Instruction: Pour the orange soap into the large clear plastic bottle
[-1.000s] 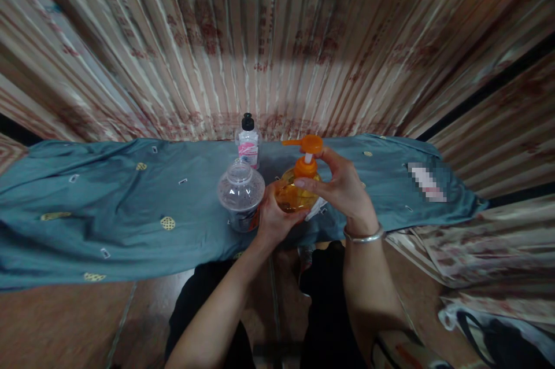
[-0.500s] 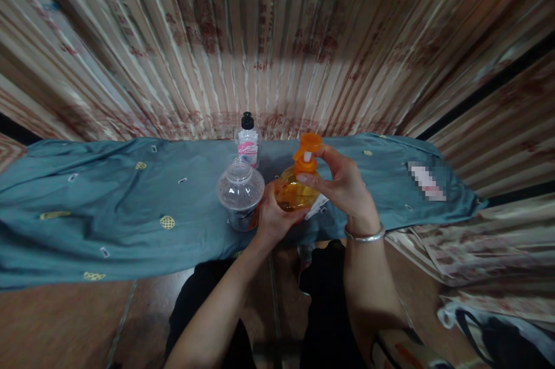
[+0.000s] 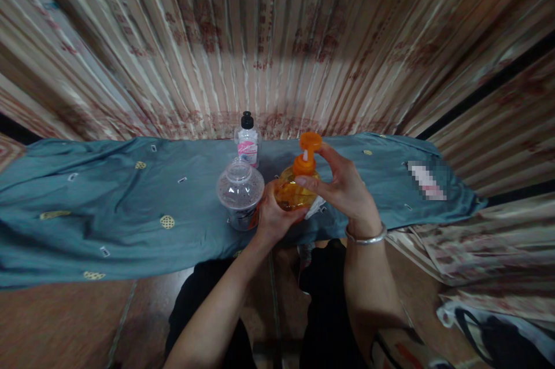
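A pump bottle (image 3: 295, 191) of clear amber liquid stands at the table's front. My left hand (image 3: 277, 213) is closed around the lower left side of its body. The bottle's orange pump head (image 3: 311, 141) is between the thumb and fingers of my right hand (image 3: 347, 187), with the thumb low by the collar and a fingertip up at the nozzle. Just left of my left hand is a clear plastic cup with a domed lid (image 3: 240, 189), its contents unclear. Behind the cup stands a clear bottle with a black cap (image 3: 247, 146) and a pink label.
A blue-green patterned cloth (image 3: 130, 201) covers the narrow table. Pleated curtains (image 3: 269, 39) hang behind and to the right, with dark bars (image 3: 489, 85) at the side. A blurred-out pale item (image 3: 427, 181) lies at the right end. A bag (image 3: 498, 328) sits at lower right.
The orange pump head has turned a little, and its white stem has shifted slightly left. My right hand has moved only slightly; my left hand keeps its hold on the bottle.
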The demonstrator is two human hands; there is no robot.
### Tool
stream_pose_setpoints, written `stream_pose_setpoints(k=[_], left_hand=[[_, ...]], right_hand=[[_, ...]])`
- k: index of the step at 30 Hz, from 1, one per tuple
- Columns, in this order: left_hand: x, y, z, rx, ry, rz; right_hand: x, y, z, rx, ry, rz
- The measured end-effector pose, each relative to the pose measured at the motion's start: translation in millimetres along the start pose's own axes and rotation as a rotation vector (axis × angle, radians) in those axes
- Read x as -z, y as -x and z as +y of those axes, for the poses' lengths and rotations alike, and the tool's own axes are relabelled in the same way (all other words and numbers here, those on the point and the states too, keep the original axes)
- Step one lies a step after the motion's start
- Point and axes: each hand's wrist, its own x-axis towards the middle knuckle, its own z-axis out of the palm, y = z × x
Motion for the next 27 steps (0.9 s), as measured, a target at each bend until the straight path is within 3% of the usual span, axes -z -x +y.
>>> stream_pose_setpoints(k=[4, 11, 16, 22, 27], left_hand=[[-0.4, 0.2, -1.9, -0.002, -0.008, -0.006], [-0.6, 0.0, -1.4, -0.024, -0.011, 0.003], [-0.6, -0.2, -2.3, -0.024, -0.015, -0.002], [-0.2, -0.2, -1.4, -0.028, -0.014, -0.006], [-1.3, 0.4, -1.8, -0.024, -0.016, 0.005]], right_hand=[[-4.3, -1.2, -0.1, -0.033, 0.047, 0.065], [1.4, 1.1, 0.2, 0.003, -0.028, -0.055], [-1.7, 0.1, 0.6, -0.028, -0.051, 0.027], [1.5, 1.3, 3.7, -0.026, -0.047, -0.051], [-1.2, 1.2, 4.7, -0.057, -0.006, 0.000]])
